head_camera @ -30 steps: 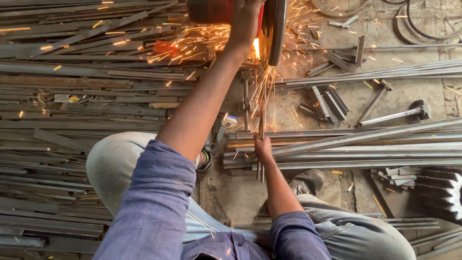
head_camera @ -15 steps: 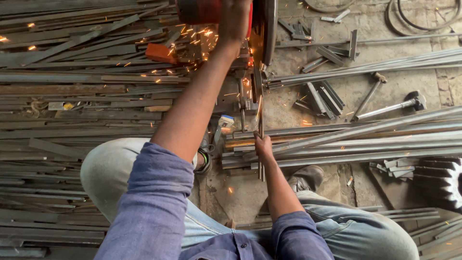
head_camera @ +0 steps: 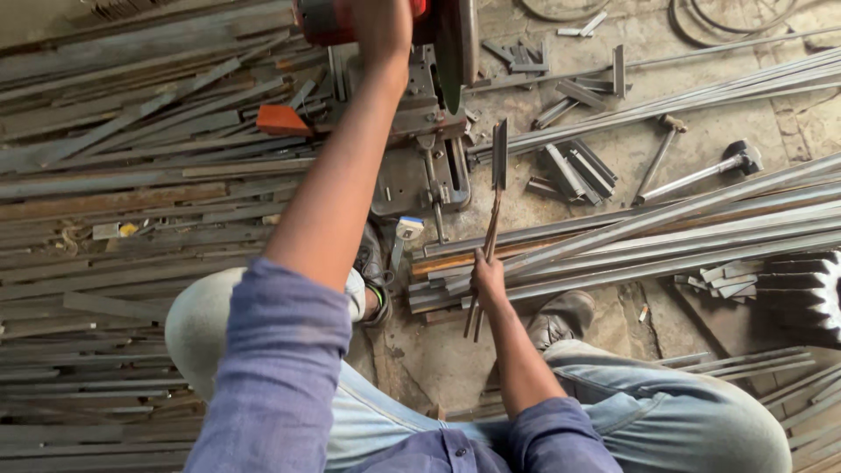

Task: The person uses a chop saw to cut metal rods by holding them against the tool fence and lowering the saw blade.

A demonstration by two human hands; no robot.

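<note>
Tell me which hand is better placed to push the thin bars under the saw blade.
Right, likely. The right hand grips the thin bars, whose tips lie beside the blade; the left hand is occupied, closed on the saw handle.

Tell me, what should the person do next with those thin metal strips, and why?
Probably slide the thin metal strips forward under the saw blade. The left hand has the chop saw lifted up, no sparks are flying, and the right hand grips the strips with their far ends resting beside the saw's base, just short of the blade.
</note>
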